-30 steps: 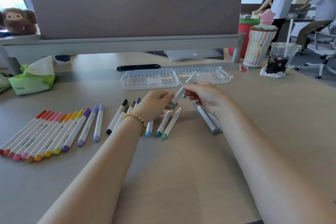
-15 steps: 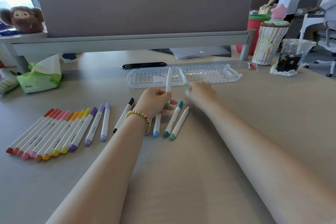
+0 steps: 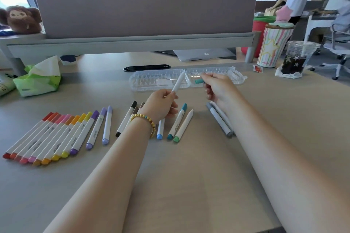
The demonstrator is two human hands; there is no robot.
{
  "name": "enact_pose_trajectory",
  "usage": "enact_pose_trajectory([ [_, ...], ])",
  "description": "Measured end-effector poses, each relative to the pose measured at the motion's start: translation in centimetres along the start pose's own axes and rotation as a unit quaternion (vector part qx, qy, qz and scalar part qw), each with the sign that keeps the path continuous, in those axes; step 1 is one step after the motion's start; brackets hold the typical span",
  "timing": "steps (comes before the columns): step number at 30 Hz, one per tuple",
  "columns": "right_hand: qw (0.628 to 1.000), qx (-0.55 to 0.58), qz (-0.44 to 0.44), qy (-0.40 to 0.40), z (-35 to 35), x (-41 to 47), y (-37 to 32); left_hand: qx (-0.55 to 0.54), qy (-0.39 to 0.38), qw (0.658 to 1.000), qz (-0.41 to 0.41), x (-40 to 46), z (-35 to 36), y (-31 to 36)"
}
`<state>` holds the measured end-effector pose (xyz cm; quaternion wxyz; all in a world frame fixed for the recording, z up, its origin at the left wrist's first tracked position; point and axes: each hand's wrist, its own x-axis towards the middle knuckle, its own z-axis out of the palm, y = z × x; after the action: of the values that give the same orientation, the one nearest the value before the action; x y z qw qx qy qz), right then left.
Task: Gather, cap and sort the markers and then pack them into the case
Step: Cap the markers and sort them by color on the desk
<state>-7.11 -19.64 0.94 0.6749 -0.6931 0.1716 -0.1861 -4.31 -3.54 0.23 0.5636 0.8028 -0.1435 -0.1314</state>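
Left hand (image 3: pixel 162 103) pinches white marker (image 3: pixel 178 82) by lower end, bare tip raised toward teal cap (image 3: pixel 199 81) pinched in right hand (image 3: pixel 217 87), apparently lined up for capping. Open clear case (image 3: pixel 234 75) waits just behind on worktop (image 3: pixel 189 176). Row of capped markers (image 3: pixel 49 138) lies at left, seemingly grouped by colour for packing.

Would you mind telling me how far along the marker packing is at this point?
Done: a row of warm-coloured and purple markers lies capped and sorted on the desk. In hand: the left hand holds a marker, and the right hand pinches a teal cap. Left: the open case holds no markers yet.
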Motion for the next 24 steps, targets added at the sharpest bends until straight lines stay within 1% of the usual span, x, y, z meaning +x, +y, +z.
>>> enact_pose_trajectory([
  [1,0.998,0.055,0.010,-0.004,-0.6,-0.2,0.1,0.023,-0.007,1.000,0.003,0.0,0.2,0.0],
  [3,0.992,0.124,0.024,-0.005,-1.6,-0.2,0.5,0.062,-0.019,0.998,0.018,-0.1,0.3,0.2],
  [6,0.986,0.162,0.035,0.001,-2.5,-0.4,0.9,0.085,-0.023,0.994,0.057,-0.4,0.1,0.4],
  [11,0.994,0.107,0.009,0.010,-2.3,-0.3,1.3,0.069,-0.053,0.995,0.057,-0.6,0.0,0.2],
  [15,0.997,0.071,-0.009,0.008,-2.5,-0.2,1.3,0.016,-0.077,0.996,0.036,-0.7,-0.1,0.1],
  [18,0.999,0.037,-0.023,0.011,-2.4,-0.2,1.3,0.015,-0.091,0.995,0.037,-0.7,0.0,0.2],
  [24,0.999,0.022,-0.037,-0.007,-2.3,-0.4,1.1,0.006,-0.090,0.995,0.037,-0.9,0.0,0.4],
])
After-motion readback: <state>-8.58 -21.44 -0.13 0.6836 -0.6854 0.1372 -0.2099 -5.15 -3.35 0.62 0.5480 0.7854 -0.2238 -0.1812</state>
